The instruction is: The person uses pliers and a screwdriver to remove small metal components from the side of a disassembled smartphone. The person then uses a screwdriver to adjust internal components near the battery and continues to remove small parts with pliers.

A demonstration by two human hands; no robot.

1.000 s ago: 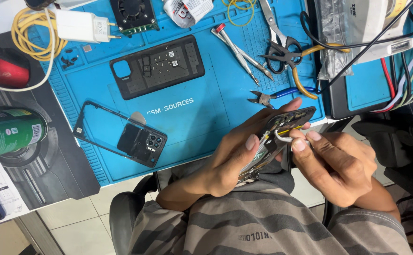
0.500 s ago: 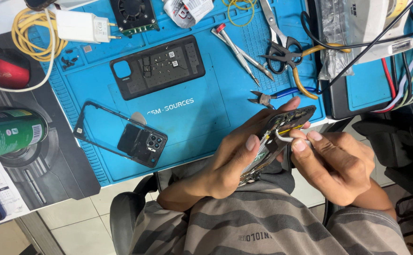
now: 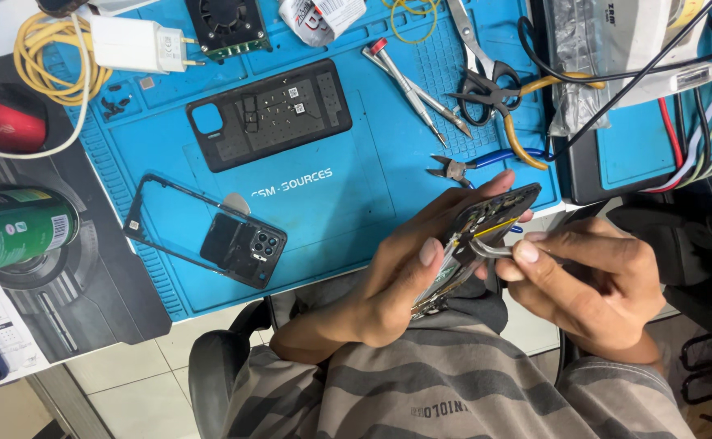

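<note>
Left hand: the left hand (image 3: 400,280) was curled around an opened phone body (image 3: 474,240), fingers wrapped over its near edge and thumb along the far edge, gripping it tilted on its side above the person's lap, just off the front edge of the mat.
Right hand: the right hand (image 3: 592,280) was pinched nearly closed, thumb and forefinger squeezing a pair of metal tweezers (image 3: 494,249) whose tip touched the exposed inside of the phone body near its upper end.
Phone body: dark, with small boards and a yellow strip visible inside; held between both hands, clear of the table.
Far left: a red rounded object (image 3: 2,122) and a green can (image 3: 14,232) lay on a dark pad (image 3: 87,301), beside a coil of yellow cable (image 3: 43,61).
White charger: the white charger (image 3: 132,45) lay at the mat's top left corner, near the cable.
Blue work mat: the blue work mat (image 3: 331,211) covered the middle of the table.
Back cover: a black back cover (image 3: 270,122) lay inner side up on the mat.
Frame: a thin phone frame with a camera block (image 3: 209,240) lay below the back cover, near the mat's front left.
Screwdrivers: two screwdrivers (image 3: 409,85) lay crossed, right of the back cover.
Cutters: scissors (image 3: 478,73) and yellow-handled pliers (image 3: 526,122) lay farther right, with blue-handled cutters (image 3: 474,167) just above the phone body.
</note>
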